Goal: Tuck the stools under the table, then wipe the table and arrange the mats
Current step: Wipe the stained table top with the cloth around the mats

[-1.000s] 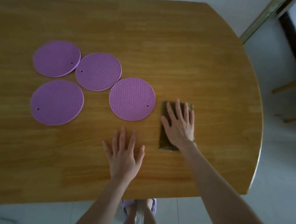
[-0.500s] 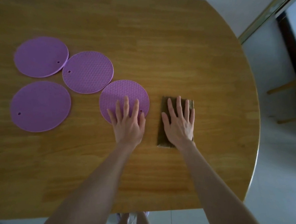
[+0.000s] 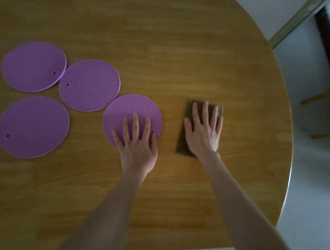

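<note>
Several round purple mats lie on the wooden table (image 3: 175,47). The nearest mat (image 3: 128,109) sits at the centre, and my left hand (image 3: 136,144) presses flat on its near part with fingers straight and spread. Another mat (image 3: 89,85) touches it at the upper left. Two more mats lie at the far left (image 3: 34,66) and the near left (image 3: 33,126). My right hand (image 3: 203,130) lies flat with straight fingers on a folded olive-brown cloth (image 3: 184,139), right of the nearest mat.
The table's curved right edge (image 3: 288,136) runs close to the cloth. Beyond it, on the pale floor, wooden legs (image 3: 321,98) show at the right. A metal door rail (image 3: 298,14) crosses the upper right corner.
My left hand has moved from the bare table up onto the nearest mat and now presses on it. My right hand has stayed flat on the cloth.
</note>
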